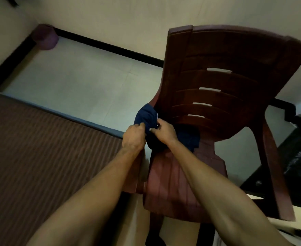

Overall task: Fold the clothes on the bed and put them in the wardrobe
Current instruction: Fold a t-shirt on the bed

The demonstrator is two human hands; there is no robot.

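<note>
Both hands grasp a bunched navy garment (pixel 146 115) at the left edge of a maroon plastic chair (pixel 226 82). The left hand (pixel 133 137) and right hand (pixel 164 130) pinch its cloth. The striped bed (pixel 39 148) lies to the left.

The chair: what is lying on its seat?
A dark blue garment lies bunched on the chair, gripped by both hands, left and right. Anything beneath it is hidden.

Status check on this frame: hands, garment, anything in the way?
Both hands, left hand and right hand, grip the navy garment, bunched, unfolded. Garment sits on the plastic chair beside the bed. No obstruction seen; wardrobe not in view.
</note>
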